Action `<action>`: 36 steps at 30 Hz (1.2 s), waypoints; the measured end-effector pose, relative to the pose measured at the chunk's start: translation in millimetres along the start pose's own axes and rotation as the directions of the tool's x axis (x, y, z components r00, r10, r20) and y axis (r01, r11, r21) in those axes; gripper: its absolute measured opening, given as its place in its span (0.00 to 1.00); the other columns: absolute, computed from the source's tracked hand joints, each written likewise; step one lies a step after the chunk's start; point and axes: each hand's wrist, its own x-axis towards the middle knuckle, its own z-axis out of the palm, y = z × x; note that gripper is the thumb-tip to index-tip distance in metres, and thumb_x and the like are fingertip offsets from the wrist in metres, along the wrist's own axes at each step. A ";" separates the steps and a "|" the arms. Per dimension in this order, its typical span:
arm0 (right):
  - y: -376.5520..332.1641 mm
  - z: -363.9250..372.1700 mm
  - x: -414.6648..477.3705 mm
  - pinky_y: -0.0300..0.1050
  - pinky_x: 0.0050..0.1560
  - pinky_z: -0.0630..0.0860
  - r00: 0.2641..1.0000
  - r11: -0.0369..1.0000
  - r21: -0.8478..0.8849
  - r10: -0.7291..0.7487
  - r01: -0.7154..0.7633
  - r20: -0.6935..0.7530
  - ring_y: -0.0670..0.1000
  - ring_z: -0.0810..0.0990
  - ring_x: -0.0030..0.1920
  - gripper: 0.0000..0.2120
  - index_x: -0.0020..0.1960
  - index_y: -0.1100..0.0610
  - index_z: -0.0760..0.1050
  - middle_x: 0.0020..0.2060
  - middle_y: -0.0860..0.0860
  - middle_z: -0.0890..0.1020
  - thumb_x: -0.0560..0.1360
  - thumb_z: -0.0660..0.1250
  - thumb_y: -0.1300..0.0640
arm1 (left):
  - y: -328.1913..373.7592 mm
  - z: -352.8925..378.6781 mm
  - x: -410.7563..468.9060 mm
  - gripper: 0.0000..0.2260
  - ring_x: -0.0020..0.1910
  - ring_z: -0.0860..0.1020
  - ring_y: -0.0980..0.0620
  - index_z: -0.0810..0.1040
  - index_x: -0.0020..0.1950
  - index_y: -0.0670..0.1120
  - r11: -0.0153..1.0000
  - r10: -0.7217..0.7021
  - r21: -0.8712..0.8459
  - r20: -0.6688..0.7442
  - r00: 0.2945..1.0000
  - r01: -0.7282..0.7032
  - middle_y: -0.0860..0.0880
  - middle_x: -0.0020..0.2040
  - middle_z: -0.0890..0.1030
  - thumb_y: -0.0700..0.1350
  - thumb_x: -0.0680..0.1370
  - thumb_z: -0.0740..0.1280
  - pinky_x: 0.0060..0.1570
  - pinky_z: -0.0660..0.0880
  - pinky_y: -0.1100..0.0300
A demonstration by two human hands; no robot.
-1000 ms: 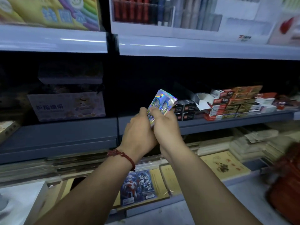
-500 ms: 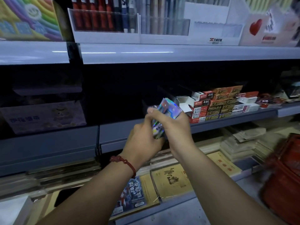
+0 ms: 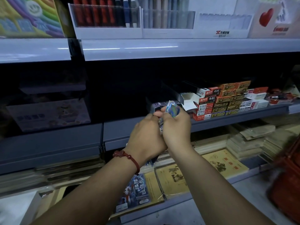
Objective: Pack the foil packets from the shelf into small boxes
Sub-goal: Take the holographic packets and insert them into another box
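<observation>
Lower half of the shiny holographic foil packet (image 3: 172,109) is covered by both hands. The red object (image 3: 287,179) at right is blurred and cut by the frame edge. Middle shelf recess (image 3: 123,88) is lost in shadow. Print on the pale lilac carton (image 3: 48,114) is too dim to be read.

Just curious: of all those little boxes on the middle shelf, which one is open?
The white box at the left end of the red and white stack, just right of the hands: its flaps stand open, while the rest look closed.
</observation>
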 end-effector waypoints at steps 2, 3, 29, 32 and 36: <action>-4.0 -0.4 0.4 0.43 0.39 0.80 0.998 0.995 0.068 0.067 -0.067 0.004 0.43 0.82 0.34 0.11 0.49 0.55 0.79 0.40 0.47 0.88 0.80 0.61 0.67 | 3.1 2.9 -4.9 0.20 0.47 0.80 0.45 0.71 0.65 0.45 0.981 -0.064 -0.179 0.031 0.997 0.069 0.48 0.49 0.81 0.48 0.75 0.67 0.40 0.76 0.53; -5.6 -0.2 0.5 0.42 0.42 0.80 0.996 0.991 0.094 0.093 -0.093 0.004 0.44 0.83 0.37 0.11 0.49 0.55 0.79 0.40 0.47 0.88 0.80 0.62 0.67 | 4.6 5.1 -7.1 0.20 0.42 0.81 0.47 0.70 0.67 0.46 0.967 -0.086 -0.238 0.046 0.995 0.094 0.49 0.45 0.81 0.45 0.76 0.67 0.38 0.77 0.52; 25.8 -16.6 107.7 0.40 0.27 0.76 0.785 0.751 0.370 0.614 -0.546 -0.088 0.49 0.76 0.31 0.15 0.58 0.60 0.80 0.38 0.52 0.80 0.77 0.72 0.52 | -46.0 -6.9 8.7 0.13 0.40 0.80 0.59 0.74 0.61 0.55 0.871 -0.170 -0.471 -0.023 0.985 0.140 0.57 0.43 0.81 0.48 0.79 0.72 0.37 0.72 0.68; 22.0 -16.4 112.8 0.40 0.28 0.74 0.830 0.820 0.396 0.518 -0.413 -0.208 0.48 0.74 0.30 0.04 0.52 0.60 0.79 0.38 0.54 0.80 0.79 0.66 0.65 | -52.7 -15.4 4.5 0.13 0.45 0.79 0.66 0.73 0.60 0.58 0.868 -0.159 -0.481 -0.038 0.987 0.121 0.62 0.48 0.81 0.49 0.78 0.73 0.42 0.73 0.71; 0.2 -18.0 92.0 0.39 0.34 0.77 0.898 0.912 0.367 0.307 -0.183 -0.316 0.50 0.81 0.37 0.12 0.41 0.52 0.72 0.39 0.52 0.81 0.79 0.63 0.66 | -62.2 -35.7 -6.4 0.15 0.52 0.80 0.57 0.74 0.60 0.55 0.863 -0.200 -0.486 -0.080 0.977 0.137 0.55 0.54 0.83 0.50 0.77 0.75 0.49 0.76 0.65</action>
